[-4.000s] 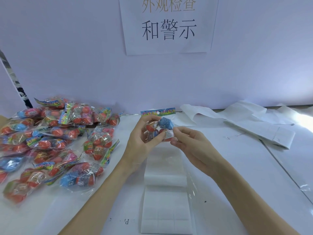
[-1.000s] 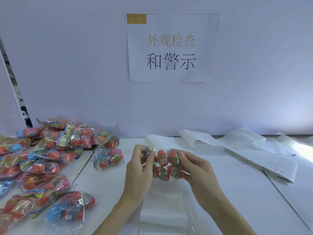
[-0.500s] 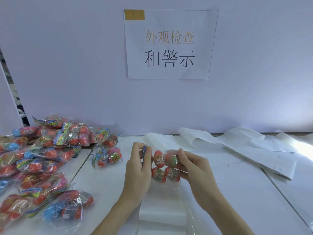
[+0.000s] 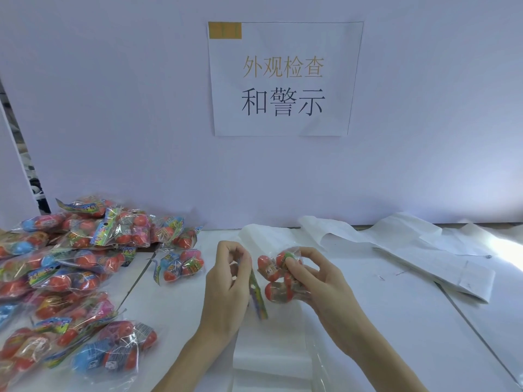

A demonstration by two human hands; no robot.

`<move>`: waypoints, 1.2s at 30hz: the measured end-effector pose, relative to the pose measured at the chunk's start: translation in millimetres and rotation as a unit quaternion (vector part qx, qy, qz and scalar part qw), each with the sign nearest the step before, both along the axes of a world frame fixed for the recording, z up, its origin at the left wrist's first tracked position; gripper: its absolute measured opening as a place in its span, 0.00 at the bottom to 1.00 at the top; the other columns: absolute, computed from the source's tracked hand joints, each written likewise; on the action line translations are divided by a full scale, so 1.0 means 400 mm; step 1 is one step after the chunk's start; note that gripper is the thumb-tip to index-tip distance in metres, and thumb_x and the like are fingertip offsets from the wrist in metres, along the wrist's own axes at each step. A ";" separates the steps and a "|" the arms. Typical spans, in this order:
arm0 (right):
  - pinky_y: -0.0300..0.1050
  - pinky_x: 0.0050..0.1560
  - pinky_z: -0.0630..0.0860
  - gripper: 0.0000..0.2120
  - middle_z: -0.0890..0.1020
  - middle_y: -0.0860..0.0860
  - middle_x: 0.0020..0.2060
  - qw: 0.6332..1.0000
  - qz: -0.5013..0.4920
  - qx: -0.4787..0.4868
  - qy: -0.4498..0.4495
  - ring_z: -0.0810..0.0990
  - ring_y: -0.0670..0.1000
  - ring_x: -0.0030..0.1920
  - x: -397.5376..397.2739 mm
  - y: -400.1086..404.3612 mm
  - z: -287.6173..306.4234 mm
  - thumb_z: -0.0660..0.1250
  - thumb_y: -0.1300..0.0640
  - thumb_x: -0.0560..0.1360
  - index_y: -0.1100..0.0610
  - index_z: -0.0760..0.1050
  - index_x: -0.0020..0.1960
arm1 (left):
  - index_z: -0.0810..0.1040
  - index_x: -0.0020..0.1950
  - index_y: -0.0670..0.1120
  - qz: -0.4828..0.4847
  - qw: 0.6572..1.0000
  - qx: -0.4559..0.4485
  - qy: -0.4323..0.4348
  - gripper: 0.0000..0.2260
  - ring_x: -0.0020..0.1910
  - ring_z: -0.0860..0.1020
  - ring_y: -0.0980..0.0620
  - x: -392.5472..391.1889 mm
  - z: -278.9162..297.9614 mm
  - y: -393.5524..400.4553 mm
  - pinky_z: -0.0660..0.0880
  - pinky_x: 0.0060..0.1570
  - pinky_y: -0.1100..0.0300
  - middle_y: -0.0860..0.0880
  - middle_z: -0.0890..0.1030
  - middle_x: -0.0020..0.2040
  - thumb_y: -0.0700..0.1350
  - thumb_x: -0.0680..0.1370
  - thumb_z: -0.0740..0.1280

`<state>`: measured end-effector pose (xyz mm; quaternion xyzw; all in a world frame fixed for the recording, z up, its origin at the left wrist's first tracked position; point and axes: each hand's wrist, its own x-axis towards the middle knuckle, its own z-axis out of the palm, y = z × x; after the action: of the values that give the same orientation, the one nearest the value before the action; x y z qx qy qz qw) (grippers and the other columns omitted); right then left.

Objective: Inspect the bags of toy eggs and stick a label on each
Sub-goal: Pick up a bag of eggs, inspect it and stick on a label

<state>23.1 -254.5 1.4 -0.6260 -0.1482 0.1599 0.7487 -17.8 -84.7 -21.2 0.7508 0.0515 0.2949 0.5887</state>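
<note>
Both hands hold one bag of toy eggs [image 4: 278, 278] at table centre — left hand [image 4: 226, 284] pinches its header card, right hand [image 4: 314, 281] curls round the eggs. Turn it slowly, checking each side. Pile of bags [image 4: 70, 278] at nine o'clock.

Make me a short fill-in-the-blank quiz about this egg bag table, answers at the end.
1. Both hands, left hand and right hand, hold one ____ of toy eggs.
2. The pile of bags lies on the person's ____ side.
3. The paper sign hangs on the ____.

Answers: bag; left; wall
</note>
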 end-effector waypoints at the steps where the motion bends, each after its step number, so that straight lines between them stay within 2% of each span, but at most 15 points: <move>1: 0.48 0.53 0.82 0.09 0.88 0.57 0.49 1.000 -0.003 -0.007 -0.013 0.87 0.54 0.47 -0.001 -0.002 0.002 0.71 0.52 0.80 0.51 0.83 0.59 | 0.75 0.54 0.50 -0.012 1.000 -0.013 -0.003 0.02 0.39 0.77 0.44 -0.001 0.002 0.002 0.77 0.39 0.50 0.51 0.78 0.42 0.47 0.84 0.63; 3: 0.46 0.54 0.82 0.09 0.88 0.54 0.49 0.999 -0.004 -0.032 -0.033 0.87 0.51 0.49 -0.003 -0.001 0.000 0.74 0.51 0.79 0.46 0.84 0.58 | 0.78 0.56 0.55 -0.038 0.999 -0.028 0.003 0.07 0.48 0.79 0.52 -0.006 0.007 0.001 0.77 0.47 0.62 0.55 0.80 0.48 0.50 0.80 0.64; 5: 0.41 0.50 0.82 0.12 0.89 0.51 0.47 0.997 -0.007 -0.064 -0.041 0.88 0.51 0.48 -0.005 0.003 -0.003 0.78 0.51 0.76 0.44 0.83 0.59 | 0.80 0.57 0.57 -0.072 0.997 -0.024 0.029 0.08 0.52 0.81 0.52 -0.005 0.007 -0.004 0.78 0.52 0.58 0.54 0.82 0.50 0.54 0.80 0.65; 8: 0.41 0.45 0.81 0.13 0.89 0.53 0.44 0.996 -0.012 -0.073 -0.042 0.88 0.53 0.44 -0.009 0.008 -0.001 0.78 0.48 0.74 0.49 0.82 0.56 | 0.83 0.53 0.54 -0.099 0.993 -0.043 0.041 0.09 0.48 0.84 0.48 -0.003 0.011 -0.013 0.80 0.48 0.53 0.50 0.85 0.47 0.56 0.80 0.66; 10: 0.48 0.51 0.83 0.15 0.89 0.53 0.46 0.998 -0.023 -0.056 -0.035 0.88 0.55 0.48 -0.006 0.005 0.001 0.73 0.43 0.76 0.53 0.85 0.54 | 0.83 0.51 0.51 -0.099 0.991 -0.085 0.039 0.10 0.48 0.84 0.46 0.000 0.014 -0.009 0.81 0.48 0.53 0.48 0.85 0.46 0.55 0.79 0.67; 13: 0.55 0.59 0.83 0.16 0.89 0.54 0.50 0.999 -0.022 -0.038 -0.028 0.87 0.57 0.53 0.002 -0.003 0.002 0.66 0.45 0.82 0.55 0.88 0.54 | 0.83 0.50 0.48 -0.096 0.988 -0.117 0.037 0.10 0.49 0.84 0.46 0.002 0.020 0.001 0.81 0.46 0.58 0.46 0.84 0.47 0.53 0.78 0.70; 16: 0.51 0.58 0.83 0.16 0.89 0.54 0.50 0.999 -0.026 -0.032 -0.032 0.88 0.56 0.53 -0.001 -0.004 0.005 0.64 0.46 0.83 0.52 0.88 0.54 | 0.83 0.49 0.46 -0.092 0.987 -0.128 0.042 0.07 0.49 0.85 0.46 0.003 0.019 0.008 0.82 0.45 0.58 0.46 0.84 0.48 0.49 0.79 0.72; 18: 0.47 0.55 0.84 0.17 0.89 0.53 0.49 0.998 -0.038 -0.035 -0.039 0.88 0.56 0.51 -0.003 -0.002 0.007 0.62 0.45 0.84 0.49 0.89 0.53 | 0.83 0.48 0.45 -0.088 0.989 -0.115 0.040 0.06 0.49 0.85 0.46 0.002 0.019 0.009 0.83 0.45 0.58 0.45 0.84 0.47 0.46 0.82 0.70; 21: 0.46 0.53 0.83 0.18 0.89 0.49 0.48 0.995 -0.056 -0.058 -0.054 0.88 0.52 0.49 -0.002 0.001 0.007 0.60 0.44 0.84 0.45 0.89 0.51 | 0.81 0.48 0.43 -0.078 0.992 -0.095 0.039 0.07 0.46 0.85 0.48 0.001 0.017 0.007 0.82 0.42 0.61 0.46 0.85 0.45 0.44 0.84 0.68; 24: 0.41 0.48 0.82 0.19 0.89 0.51 0.47 0.997 -0.042 -0.055 -0.041 0.88 0.52 0.48 -0.003 0.004 0.007 0.60 0.42 0.83 0.49 0.88 0.53 | 0.80 0.48 0.42 -0.066 0.992 -0.102 0.042 0.08 0.46 0.85 0.47 0.002 0.016 0.002 0.81 0.42 0.61 0.46 0.84 0.45 0.45 0.84 0.67; 26: 0.41 0.51 0.82 0.16 0.89 0.52 0.48 0.997 -0.020 -0.060 -0.037 0.88 0.52 0.49 -0.005 0.005 0.005 0.64 0.42 0.82 0.51 0.86 0.55 | 0.79 0.48 0.41 -0.060 0.991 -0.116 0.037 0.09 0.46 0.86 0.46 0.001 0.019 0.002 0.82 0.43 0.58 0.45 0.84 0.45 0.46 0.83 0.68; 29: 0.48 0.58 0.82 0.11 0.89 0.52 0.48 0.998 -0.021 -0.056 -0.032 0.88 0.52 0.51 -0.002 0.006 -0.002 0.70 0.50 0.81 0.56 0.84 0.57 | 0.78 0.47 0.41 -0.056 0.991 -0.114 0.034 0.10 0.45 0.86 0.44 0.001 0.024 0.002 0.83 0.44 0.53 0.44 0.84 0.44 0.48 0.82 0.69; 33: 0.42 0.51 0.82 0.08 0.89 0.52 0.47 0.998 -0.042 -0.045 -0.020 0.88 0.51 0.50 0.002 0.000 0.000 0.70 0.54 0.81 0.58 0.84 0.54 | 0.79 0.46 0.41 -0.078 0.986 -0.140 0.036 0.09 0.45 0.85 0.44 0.000 0.026 0.003 0.82 0.42 0.55 0.43 0.85 0.45 0.42 0.85 0.65; 36: 0.41 0.50 0.83 0.06 0.89 0.53 0.46 0.998 -0.046 -0.047 -0.021 0.88 0.52 0.49 0.001 -0.001 0.005 0.72 0.52 0.80 0.53 0.86 0.51 | 0.79 0.47 0.41 -0.082 0.986 -0.141 0.040 0.08 0.46 0.85 0.44 0.001 0.024 0.005 0.82 0.48 0.54 0.44 0.85 0.45 0.40 0.85 0.65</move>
<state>23.4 -255.0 3.4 -0.6700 -0.1277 0.1190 0.7216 -17.6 -82.7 -11.5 0.6733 0.0545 0.2054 0.7082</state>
